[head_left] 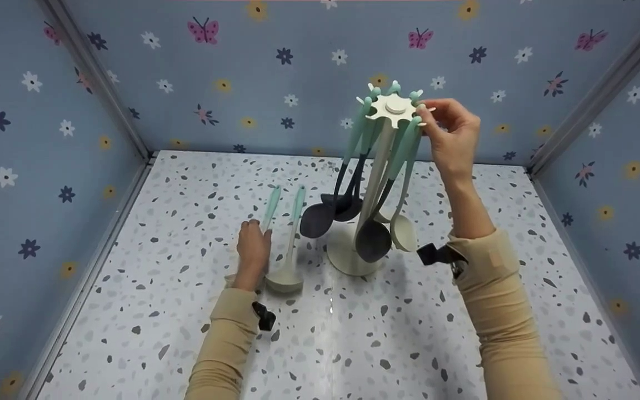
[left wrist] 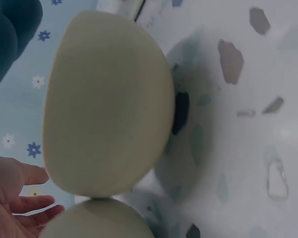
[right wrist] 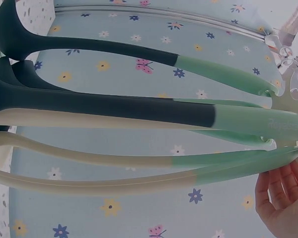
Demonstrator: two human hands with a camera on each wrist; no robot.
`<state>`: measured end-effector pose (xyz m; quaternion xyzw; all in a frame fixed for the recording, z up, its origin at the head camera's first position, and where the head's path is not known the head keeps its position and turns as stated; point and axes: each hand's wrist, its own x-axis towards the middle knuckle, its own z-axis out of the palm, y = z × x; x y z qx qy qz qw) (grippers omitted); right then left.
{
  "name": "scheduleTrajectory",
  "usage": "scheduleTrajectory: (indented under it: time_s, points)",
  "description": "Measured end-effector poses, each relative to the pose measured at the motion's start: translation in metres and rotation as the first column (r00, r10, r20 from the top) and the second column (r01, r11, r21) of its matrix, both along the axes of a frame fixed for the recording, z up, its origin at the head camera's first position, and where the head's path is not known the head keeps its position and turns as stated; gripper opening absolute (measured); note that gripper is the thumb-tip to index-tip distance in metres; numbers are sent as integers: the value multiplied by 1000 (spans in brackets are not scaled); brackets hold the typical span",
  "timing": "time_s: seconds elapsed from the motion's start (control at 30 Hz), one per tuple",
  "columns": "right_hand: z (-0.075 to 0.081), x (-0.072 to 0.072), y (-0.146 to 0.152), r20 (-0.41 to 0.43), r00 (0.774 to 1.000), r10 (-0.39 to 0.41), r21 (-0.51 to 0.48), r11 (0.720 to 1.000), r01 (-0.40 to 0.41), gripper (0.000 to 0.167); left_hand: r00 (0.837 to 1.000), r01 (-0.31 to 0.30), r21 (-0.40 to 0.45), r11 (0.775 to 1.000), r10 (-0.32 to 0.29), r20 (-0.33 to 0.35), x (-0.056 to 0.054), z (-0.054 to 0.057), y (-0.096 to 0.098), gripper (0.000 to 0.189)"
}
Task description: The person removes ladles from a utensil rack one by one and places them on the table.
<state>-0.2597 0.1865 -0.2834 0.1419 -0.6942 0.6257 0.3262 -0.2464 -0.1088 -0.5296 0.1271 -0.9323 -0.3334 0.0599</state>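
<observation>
My right hand (head_left: 456,136) is at the top of a white utensil stand (head_left: 375,166), its thumb and fingers pinching the mint handle end of a cream ladle (head_left: 403,233) beside a hook. In the right wrist view that handle (right wrist: 238,166) runs into the fingertips. Low over the table, my left hand (head_left: 253,244) is beside the mint handle (head_left: 272,205) of a ladle lying there; its fingers look loosely extended, and contact is unclear. A second cream ladle (head_left: 285,278) lies just to its right. Cream bowls (left wrist: 107,104) fill the left wrist view.
Several dark-headed utensils (head_left: 373,241) with mint handles hang around the stand, above its round base (head_left: 348,261). The speckled table (head_left: 398,344) meets flowered panels (head_left: 320,61) at the back and sides.
</observation>
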Motion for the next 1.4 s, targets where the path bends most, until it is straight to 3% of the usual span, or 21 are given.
scheduleTrajectory:
  time_s: [0.2,0.33,0.4,0.53,0.63,0.77,0.93,1.03,1.17,1.27,1.4]
  points:
    - [7,9,-5,28,999,15,-24,1000,-14,7,991,-6,94,996,18,-134,2,14,11,33]
    - [12,14,-8,41,999,32,-51,998,-30,6,966,33,141,989,4,-258,5,26,20,33]
    - [8,10,-5,9,1000,30,-28,999,-30,7,939,80,175,981,-15,-343,6,31,24,31]
    - [-1,-1,0,-55,998,20,21,1000,-19,11,856,219,246,944,-65,-513,6,39,34,31]
    - [-2,-2,1,-27,999,24,-4,1000,-24,9,807,297,270,916,-89,-584,8,46,42,33]
    - [-1,-1,0,32,999,30,-51,998,-29,7,763,366,288,885,-108,-637,10,56,53,35]
    - [-1,-1,0,-17,1000,11,0,1000,-11,10,735,440,321,839,-130,-666,12,67,66,37]
    - [0,0,0,-40,999,5,19,1000,-4,11,713,494,348,797,-142,-687,14,75,73,38]
    - [0,0,0,-2,1000,13,-11,1000,-13,9,675,567,366,738,-162,-720,24,94,81,39]
    - [0,0,0,11,1000,15,-13,1000,-15,8,668,597,374,709,-182,-721,29,106,87,39]
    - [0,-1,0,-10,1000,11,3,1000,-11,9,660,632,383,674,-208,-722,27,109,93,39]
